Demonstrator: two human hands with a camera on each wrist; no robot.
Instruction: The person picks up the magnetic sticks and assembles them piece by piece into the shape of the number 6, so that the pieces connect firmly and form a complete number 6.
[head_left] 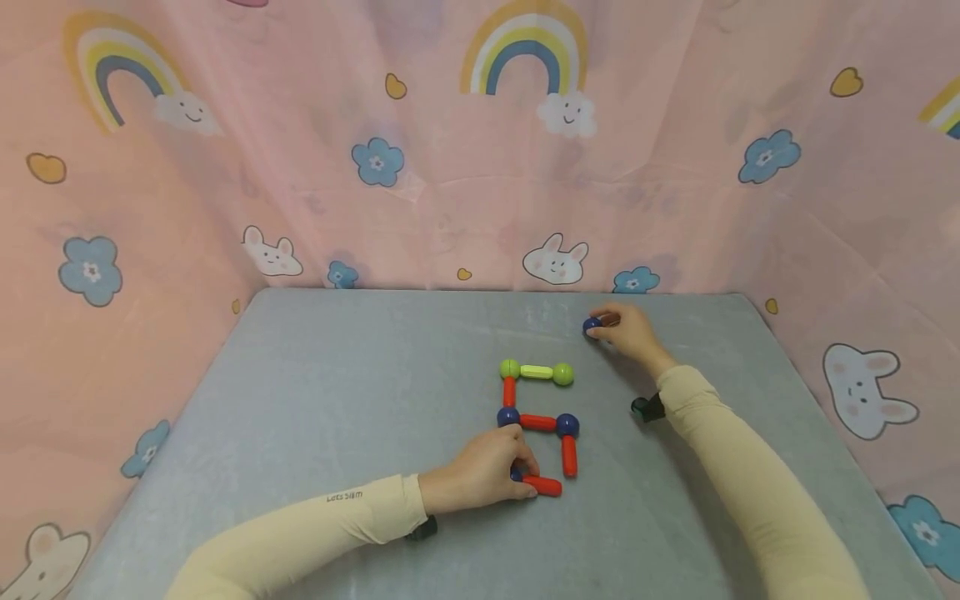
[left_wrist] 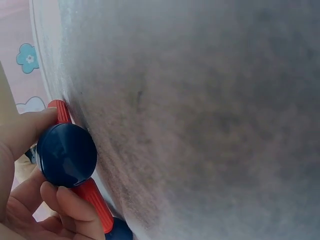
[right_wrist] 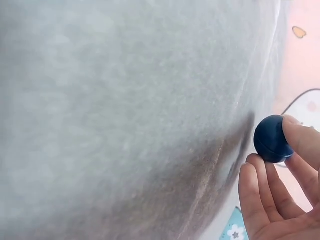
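Low on the table, my left hand (head_left: 483, 473) grips a blue ball (left_wrist: 67, 155), part of a magnetic ball-and-rod figure. From that ball one red rod (head_left: 543, 486) points right. The left wrist view shows another red rod (left_wrist: 95, 202) running from it to a second blue ball (left_wrist: 119, 230). Farther up the figure are a third blue ball (head_left: 567, 425), an upright red rod (head_left: 569, 457), and a green rod (head_left: 536, 372) between two green balls (head_left: 562, 374). At the back right, my right hand (head_left: 628, 335) pinches a loose blue ball (right_wrist: 272, 139) between thumb and fingers.
The grey table (head_left: 360, 358) ends at a pink curtain (head_left: 442, 217) with rainbows, rabbits and flowers, which also hangs along both sides. Dark wrist cameras (head_left: 648, 407) hang under both cream sleeves (head_left: 750, 475).
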